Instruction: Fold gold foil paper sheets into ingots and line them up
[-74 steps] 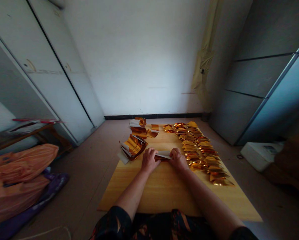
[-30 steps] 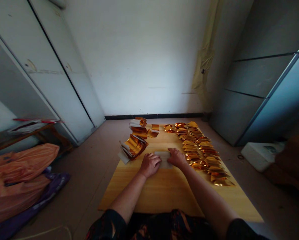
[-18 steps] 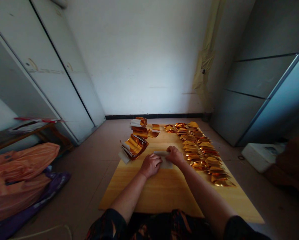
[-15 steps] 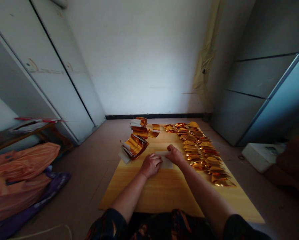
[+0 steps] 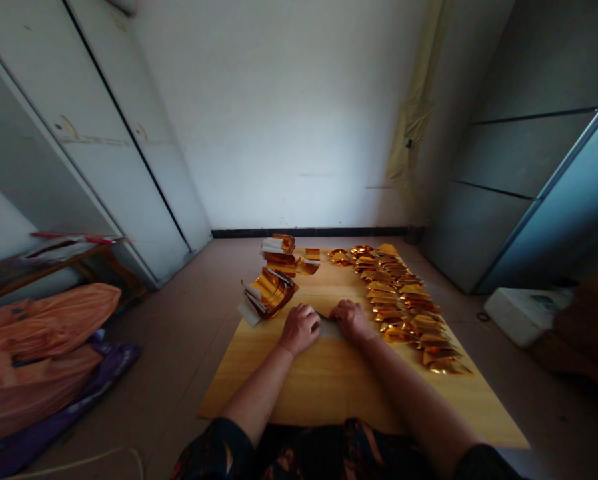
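Observation:
Between my two hands a sheet of paper (image 5: 330,327) lies on the wooden board, pale on its face, with a darker edge raised at the far side. My left hand (image 5: 301,328) grips its left end with curled fingers. At the right end, my right hand (image 5: 351,320) pinches the same sheet. Left of my hands stands a curved stack of gold foil sheets (image 5: 271,290) with pale backs. Folded gold foil pieces (image 5: 399,293) lie in overlapping rows to the right.
More gold sheets (image 5: 280,253) sit at the board's (image 5: 339,393) far left corner. Orange and purple bags (image 5: 49,353) lie at left, by cabinets (image 5: 103,133). A white box (image 5: 519,313) is on the floor at right.
The far edge of the sheet is now raised, and less of its pale face shows. My right hand has come down beside it; my left hand has barely moved.

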`<action>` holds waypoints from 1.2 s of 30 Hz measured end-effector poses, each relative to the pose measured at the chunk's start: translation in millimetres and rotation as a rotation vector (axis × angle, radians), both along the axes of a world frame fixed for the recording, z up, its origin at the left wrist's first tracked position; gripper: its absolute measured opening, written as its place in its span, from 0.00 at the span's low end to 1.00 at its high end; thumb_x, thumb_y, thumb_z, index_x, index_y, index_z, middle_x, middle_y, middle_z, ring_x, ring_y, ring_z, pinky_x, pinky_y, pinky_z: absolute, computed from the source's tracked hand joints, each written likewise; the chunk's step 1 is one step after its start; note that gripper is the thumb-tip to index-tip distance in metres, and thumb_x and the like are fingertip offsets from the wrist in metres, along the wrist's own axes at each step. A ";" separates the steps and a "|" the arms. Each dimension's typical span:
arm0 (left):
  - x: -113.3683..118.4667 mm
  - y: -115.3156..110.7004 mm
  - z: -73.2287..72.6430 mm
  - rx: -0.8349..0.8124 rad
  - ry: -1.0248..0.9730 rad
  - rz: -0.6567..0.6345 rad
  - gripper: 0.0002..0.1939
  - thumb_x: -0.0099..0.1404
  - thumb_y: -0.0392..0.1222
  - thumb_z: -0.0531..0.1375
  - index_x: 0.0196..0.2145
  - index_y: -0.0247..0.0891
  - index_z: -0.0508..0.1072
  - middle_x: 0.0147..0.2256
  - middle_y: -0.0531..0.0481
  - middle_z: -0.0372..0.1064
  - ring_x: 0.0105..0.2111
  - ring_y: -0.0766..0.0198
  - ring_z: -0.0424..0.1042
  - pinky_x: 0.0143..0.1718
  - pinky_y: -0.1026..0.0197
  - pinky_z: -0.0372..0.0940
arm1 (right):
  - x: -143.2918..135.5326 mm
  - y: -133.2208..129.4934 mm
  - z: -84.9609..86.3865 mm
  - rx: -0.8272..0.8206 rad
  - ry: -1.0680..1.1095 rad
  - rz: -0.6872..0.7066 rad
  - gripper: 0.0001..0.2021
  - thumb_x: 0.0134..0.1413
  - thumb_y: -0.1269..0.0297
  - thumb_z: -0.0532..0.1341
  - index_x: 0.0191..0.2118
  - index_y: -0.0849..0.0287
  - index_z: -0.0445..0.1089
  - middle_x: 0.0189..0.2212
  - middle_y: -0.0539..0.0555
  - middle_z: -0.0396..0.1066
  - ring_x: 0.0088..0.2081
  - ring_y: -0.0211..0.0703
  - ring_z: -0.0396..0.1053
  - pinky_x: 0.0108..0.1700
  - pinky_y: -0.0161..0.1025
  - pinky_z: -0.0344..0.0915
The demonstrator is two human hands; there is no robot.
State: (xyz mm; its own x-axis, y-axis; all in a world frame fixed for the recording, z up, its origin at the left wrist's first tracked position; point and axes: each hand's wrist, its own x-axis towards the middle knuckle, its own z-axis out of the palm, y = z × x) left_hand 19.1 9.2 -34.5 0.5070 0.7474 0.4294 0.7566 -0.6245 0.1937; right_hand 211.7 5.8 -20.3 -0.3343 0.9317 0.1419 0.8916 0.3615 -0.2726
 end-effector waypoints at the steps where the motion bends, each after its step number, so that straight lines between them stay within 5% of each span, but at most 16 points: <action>1: 0.2 -0.9 1.2 0.003 0.004 0.014 0.04 0.54 0.37 0.62 0.30 0.39 0.72 0.33 0.49 0.65 0.38 0.59 0.62 0.40 0.57 0.58 | -0.1 -2.3 0.9 0.010 -0.015 0.004 0.16 0.54 0.72 0.52 0.41 0.52 0.74 0.40 0.54 0.70 0.46 0.43 0.62 0.46 0.39 0.53; 7: 0.2 -5.0 6.1 0.043 0.042 0.005 0.19 0.55 0.38 0.61 0.46 0.46 0.71 0.37 0.48 0.64 0.41 0.57 0.60 0.41 0.55 0.56 | -2.0 -9.7 4.0 0.068 -0.099 0.032 0.14 0.56 0.69 0.53 0.43 0.51 0.73 0.40 0.56 0.69 0.45 0.45 0.61 0.46 0.42 0.49; 15: -0.6 -4.9 5.9 0.047 0.078 0.010 0.05 0.57 0.41 0.60 0.30 0.43 0.76 0.34 0.47 0.65 0.40 0.58 0.61 0.39 0.54 0.54 | 0.7 -14.1 1.6 0.096 -0.154 0.055 0.12 0.57 0.68 0.52 0.39 0.54 0.73 0.39 0.56 0.69 0.44 0.44 0.61 0.44 0.41 0.48; 20: -0.3 -1.6 -1.5 0.063 0.059 -0.049 0.05 0.58 0.38 0.59 0.30 0.42 0.76 0.43 0.49 0.70 0.44 0.58 0.62 0.42 0.54 0.55 | 6.8 -16.9 -0.4 0.084 -0.170 0.066 0.12 0.61 0.65 0.51 0.39 0.55 0.73 0.38 0.57 0.69 0.43 0.44 0.61 0.44 0.41 0.48; 26: -0.5 0.8 -7.0 0.019 0.069 -0.065 0.06 0.60 0.38 0.57 0.32 0.42 0.75 0.40 0.50 0.73 0.40 0.61 0.67 0.42 0.55 0.57 | 6.0 -18.2 5.0 0.024 -0.164 0.030 0.11 0.59 0.66 0.53 0.38 0.55 0.74 0.39 0.57 0.69 0.44 0.44 0.61 0.44 0.39 0.52; 36: 0.8 -0.6 -2.8 0.005 0.102 -0.073 0.07 0.60 0.37 0.57 0.36 0.41 0.74 0.39 0.48 0.72 0.40 0.60 0.67 0.40 0.58 0.61 | -7.6 0.0 13.4 -0.073 0.272 -0.353 0.13 0.51 0.72 0.54 0.38 0.58 0.74 0.38 0.53 0.74 0.38 0.38 0.69 0.38 0.30 0.59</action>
State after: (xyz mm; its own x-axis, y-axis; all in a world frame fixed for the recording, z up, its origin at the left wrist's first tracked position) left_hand 19.9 8.6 -37.3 0.6014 0.7046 0.3766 0.7245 -0.6797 0.1145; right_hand 204.1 5.8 -6.8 0.0464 0.9928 0.1102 0.8494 0.0188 -0.5274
